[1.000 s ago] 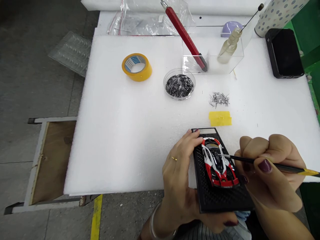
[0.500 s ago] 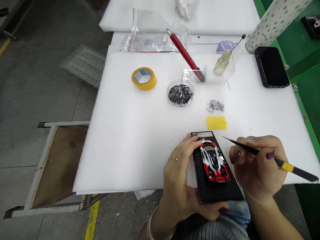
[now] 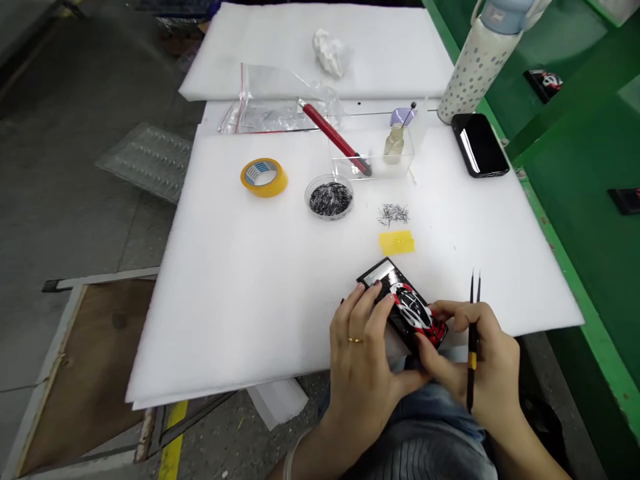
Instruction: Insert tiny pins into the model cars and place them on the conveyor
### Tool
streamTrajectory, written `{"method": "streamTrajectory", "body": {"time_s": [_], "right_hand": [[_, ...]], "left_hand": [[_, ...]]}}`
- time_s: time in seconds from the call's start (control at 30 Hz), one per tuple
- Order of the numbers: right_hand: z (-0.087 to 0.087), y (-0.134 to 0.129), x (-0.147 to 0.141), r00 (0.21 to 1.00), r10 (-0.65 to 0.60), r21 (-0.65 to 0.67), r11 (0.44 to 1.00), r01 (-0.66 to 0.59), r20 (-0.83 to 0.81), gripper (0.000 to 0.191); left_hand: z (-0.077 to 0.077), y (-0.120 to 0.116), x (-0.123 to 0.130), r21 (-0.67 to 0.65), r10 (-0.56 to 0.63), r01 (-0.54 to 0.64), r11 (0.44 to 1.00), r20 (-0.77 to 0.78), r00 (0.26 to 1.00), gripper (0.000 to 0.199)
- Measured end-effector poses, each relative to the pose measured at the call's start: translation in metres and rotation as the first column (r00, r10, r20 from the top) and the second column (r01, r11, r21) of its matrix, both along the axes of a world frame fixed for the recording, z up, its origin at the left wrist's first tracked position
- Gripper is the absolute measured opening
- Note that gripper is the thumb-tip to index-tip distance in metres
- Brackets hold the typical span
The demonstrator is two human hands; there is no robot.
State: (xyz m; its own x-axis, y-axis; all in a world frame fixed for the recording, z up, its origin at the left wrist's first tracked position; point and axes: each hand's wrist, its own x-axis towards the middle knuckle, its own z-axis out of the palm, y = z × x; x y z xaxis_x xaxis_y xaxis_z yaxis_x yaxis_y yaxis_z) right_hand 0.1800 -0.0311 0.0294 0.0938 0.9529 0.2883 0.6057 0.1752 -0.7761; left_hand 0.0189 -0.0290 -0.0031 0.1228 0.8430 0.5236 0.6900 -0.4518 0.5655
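Observation:
A red, white and black model car [image 3: 411,305] sits on a black textured display base [image 3: 386,269], tilted over the table's near edge. My left hand [image 3: 363,353] is closed on the base's left side, its fingers over the top near the car's nose. My right hand [image 3: 480,353] has thumb and forefinger at the car's rear end and the base. Black tweezers [image 3: 472,333] with a yellow band are tucked in the same hand, their two tips apart and pointing away from me. Just beyond the base lies a piece of yellow tape [image 3: 397,243] with tiny bits on it.
Short black strands [image 3: 393,214] lie loose beside a round clear dish [image 3: 330,198] full of more. A tape roll [image 3: 264,178], a clear box [image 3: 373,167] with a small bottle [image 3: 394,143], a red cutter [image 3: 335,137], a phone [image 3: 480,145] and a dotted flask [image 3: 477,67] stand around.
The base has turned, its far end swinging left. My right hand has moved in to touch the car and base, and the tweezers have swung upright. The camera view has shifted.

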Motion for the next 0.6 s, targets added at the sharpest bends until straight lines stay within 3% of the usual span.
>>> {"method": "streamTrajectory", "body": {"time_s": [0.17,0.37,0.43,0.5,0.53,0.6], "right_hand": [[0.002,0.01,0.017,0.947,-0.05,-0.197,0.98,-0.015,-0.318,0.036],[0.002,0.003,0.02,0.898,-0.048,-0.219,0.974,-0.054,-0.437,0.036],[0.003,-0.001,0.031,0.918,-0.083,-0.157,0.987,0.022,-0.387,0.035],[0.003,-0.005,0.058,0.945,-0.191,-0.075,0.981,0.177,-0.265,0.036],[0.003,-0.007,0.077,0.943,-0.283,-0.037,0.959,0.281,-0.174,0.037],[0.004,-0.015,0.125,0.865,-0.501,0.019,0.866,0.5,0.024,0.042]], "left_hand": [[0.003,0.001,-0.008,0.056,-0.024,0.015,0.998,0.17,0.985,0.105],[0.007,-0.006,-0.011,0.043,-0.087,0.08,0.996,0.226,0.97,0.105],[0.01,-0.006,-0.017,0.031,-0.082,0.077,0.997,0.208,0.975,0.1],[0.011,-0.003,-0.027,0.01,-0.067,0.066,0.998,0.094,0.993,0.09],[0.011,0.0,-0.032,0.034,-0.071,0.071,0.997,-0.011,0.997,0.077],[0.007,0.006,-0.043,0.01,0.025,-0.024,1.0,-0.044,0.999,0.045]]}}
